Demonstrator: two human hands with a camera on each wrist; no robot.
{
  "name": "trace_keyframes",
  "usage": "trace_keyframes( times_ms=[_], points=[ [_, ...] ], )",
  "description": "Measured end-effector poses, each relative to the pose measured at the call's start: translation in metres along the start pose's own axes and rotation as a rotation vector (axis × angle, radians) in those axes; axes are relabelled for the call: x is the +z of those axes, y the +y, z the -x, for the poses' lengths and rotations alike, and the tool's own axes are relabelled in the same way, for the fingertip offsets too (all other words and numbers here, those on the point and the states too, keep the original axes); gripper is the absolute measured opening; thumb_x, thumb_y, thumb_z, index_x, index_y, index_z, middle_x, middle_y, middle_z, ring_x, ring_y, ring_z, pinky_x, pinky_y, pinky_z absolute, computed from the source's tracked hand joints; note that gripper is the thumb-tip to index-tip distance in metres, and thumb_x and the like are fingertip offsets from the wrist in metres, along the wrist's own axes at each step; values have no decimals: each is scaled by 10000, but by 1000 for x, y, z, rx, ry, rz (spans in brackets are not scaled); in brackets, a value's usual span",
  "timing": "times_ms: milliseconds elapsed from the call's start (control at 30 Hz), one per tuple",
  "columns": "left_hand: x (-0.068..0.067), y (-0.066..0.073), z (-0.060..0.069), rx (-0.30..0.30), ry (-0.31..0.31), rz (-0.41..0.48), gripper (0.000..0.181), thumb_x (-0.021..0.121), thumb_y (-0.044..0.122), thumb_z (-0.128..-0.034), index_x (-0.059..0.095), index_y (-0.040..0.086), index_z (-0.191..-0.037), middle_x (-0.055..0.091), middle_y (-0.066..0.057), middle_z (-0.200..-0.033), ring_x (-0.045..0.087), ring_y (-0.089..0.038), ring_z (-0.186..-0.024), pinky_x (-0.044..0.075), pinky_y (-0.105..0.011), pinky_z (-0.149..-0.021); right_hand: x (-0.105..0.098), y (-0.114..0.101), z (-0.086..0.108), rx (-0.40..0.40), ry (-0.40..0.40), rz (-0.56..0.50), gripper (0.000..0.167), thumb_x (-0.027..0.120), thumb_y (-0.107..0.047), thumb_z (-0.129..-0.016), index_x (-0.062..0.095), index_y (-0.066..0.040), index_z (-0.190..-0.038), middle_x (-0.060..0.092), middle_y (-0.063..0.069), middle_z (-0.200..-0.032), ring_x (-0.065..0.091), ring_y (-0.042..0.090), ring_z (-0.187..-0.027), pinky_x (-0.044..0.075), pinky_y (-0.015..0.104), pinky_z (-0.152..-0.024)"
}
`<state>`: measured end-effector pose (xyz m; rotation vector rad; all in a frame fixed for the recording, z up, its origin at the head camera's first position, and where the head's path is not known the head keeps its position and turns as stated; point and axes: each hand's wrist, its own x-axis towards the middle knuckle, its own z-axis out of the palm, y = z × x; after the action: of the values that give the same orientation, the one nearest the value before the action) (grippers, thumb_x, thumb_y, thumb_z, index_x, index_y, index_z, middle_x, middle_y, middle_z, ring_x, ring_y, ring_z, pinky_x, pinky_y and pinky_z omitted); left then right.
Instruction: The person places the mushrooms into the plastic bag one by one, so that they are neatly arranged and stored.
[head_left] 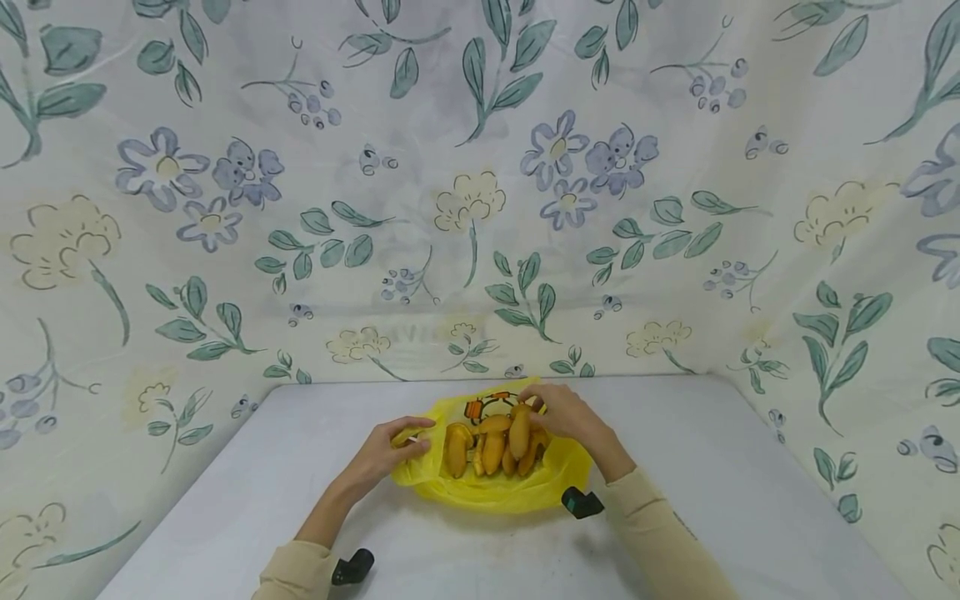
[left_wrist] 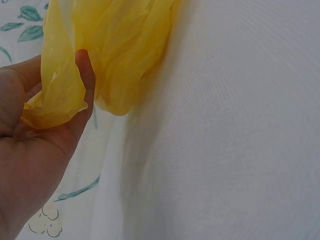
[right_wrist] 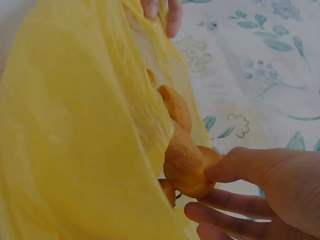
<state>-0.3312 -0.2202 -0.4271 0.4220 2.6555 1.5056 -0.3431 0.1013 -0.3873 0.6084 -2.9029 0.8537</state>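
Observation:
A yellow plastic bag (head_left: 487,497) lies on the table with several orange-brown mushrooms (head_left: 492,448) on it, thick-stemmed with rounded caps. My left hand (head_left: 377,460) grips the bag's left edge; in the left wrist view the thin yellow film (left_wrist: 62,92) passes between thumb and fingers. At the upper right of the pile, my right hand (head_left: 567,413) pinches one mushroom (head_left: 519,433) by its cap end. The right wrist view shows the thumb and fingers on that mushroom (right_wrist: 185,167), while a raised fold of the bag (right_wrist: 75,125) hides part of the pile.
The white table (head_left: 442,554) extends around the bag on both sides and in front. Behind it hangs a floral cloth (head_left: 420,275). Black wrist devices (head_left: 352,567) sit near both sleeves. An orange and black print (head_left: 487,407) shows on the bag's inner back side.

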Motion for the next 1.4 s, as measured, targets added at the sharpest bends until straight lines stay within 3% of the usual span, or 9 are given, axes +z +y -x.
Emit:
trace_keyframes(
  times_ms=[433,700,1033,1233,1400],
  points=[
    [-1,-3,-1,16,-1,-7,413,702,291,-906,632,134,-1282,526,-139,-1445,402,-364,-1388,361,-541,-1135,2,1,2,20,-8,-19,260,679,-137,-916,666,-150,-1175,717,104,-1060,676,237,-945,573,357,-765],
    [-1,-1,-1,22,3,-11,407,697,292,-911,633,136,-1281,546,-139,-1422,534,-316,-1247,452,-489,-1066,1,3,6,1,-12,-16,289,699,-180,-911,652,-156,-1195,715,90,-1057,668,212,-920,565,324,-734],
    [-2,0,2,-3,0,11,416,696,278,-912,623,131,-1294,502,-147,-1465,420,-360,-1369,405,-509,-1111,0,3,10,10,11,-13,299,705,-238,-909,664,-163,-1196,713,77,-1040,661,199,-900,555,313,-709],
    [-3,1,2,-1,-1,12,441,700,297,-909,601,164,-1317,480,-135,-1482,571,-272,-1172,506,-405,-1003,-9,3,20,31,52,34,335,708,-268,-906,659,-149,-1215,703,99,-1066,641,229,-923,551,353,-720],
    [-6,3,1,-1,0,2,514,696,321,-910,541,182,-1380,467,-149,-1485,584,-246,-1102,528,-353,-935,-18,6,31,32,100,66,332,702,-250,-910,652,-140,-1220,683,115,-1134,638,251,-1005,560,405,-801]
  ],
)
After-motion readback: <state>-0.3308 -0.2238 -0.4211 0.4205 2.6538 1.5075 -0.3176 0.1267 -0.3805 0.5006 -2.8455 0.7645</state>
